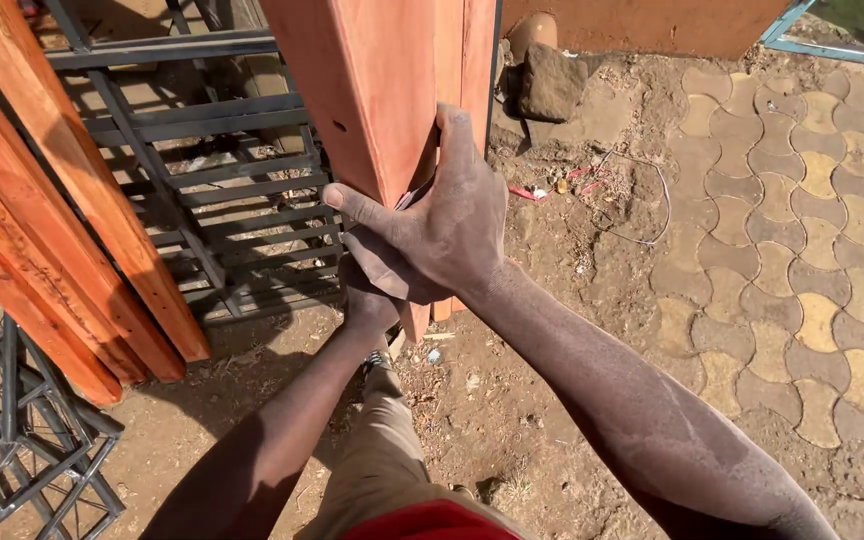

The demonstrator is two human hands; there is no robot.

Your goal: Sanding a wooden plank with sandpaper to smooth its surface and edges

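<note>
Your right hand (447, 225) is clamped on the reddish wooden plank (372, 90), fingers wrapped round its edge; your left hand (377, 275) grips just beneath those fingers.

Leaning reddish wooden planks (62, 210) and a dark metal grille (222, 190) are crowding the hands' left. Bare sandy ground (562, 260) is lying open rightward.

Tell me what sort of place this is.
Probably an outdoor workshop yard for wood and metal work. Both hands, the right hand over the left hand, grip a reddish timber post; more planks lean on a welded metal frame, beside sandy ground and interlocking paving.
</note>
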